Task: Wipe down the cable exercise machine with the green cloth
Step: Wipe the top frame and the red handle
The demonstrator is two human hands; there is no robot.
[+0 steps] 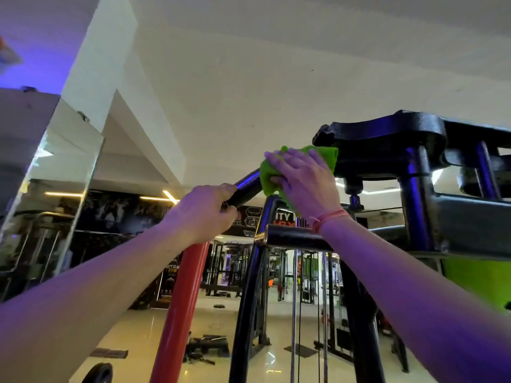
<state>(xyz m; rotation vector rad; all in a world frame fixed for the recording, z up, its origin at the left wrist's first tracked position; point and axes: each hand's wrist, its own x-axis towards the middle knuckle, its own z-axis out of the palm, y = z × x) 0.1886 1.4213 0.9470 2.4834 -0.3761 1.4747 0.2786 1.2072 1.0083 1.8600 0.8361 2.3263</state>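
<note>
The bright green cloth [297,168] lies bunched on the black steel bar [246,187] of the cable exercise machine [414,167], just below its top bracket. The right hand [302,179] covers it, fingers spread, thumb tucked under. The left hand [206,212] grips the same bar lower down, beside a red upright post [179,308].

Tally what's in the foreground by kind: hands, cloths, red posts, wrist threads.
Hands: 2, left hand gripping the black bar, right hand holding the green cloth
Cloths: 1
Red posts: 1
Wrist threads: 1
Total: 5
</note>
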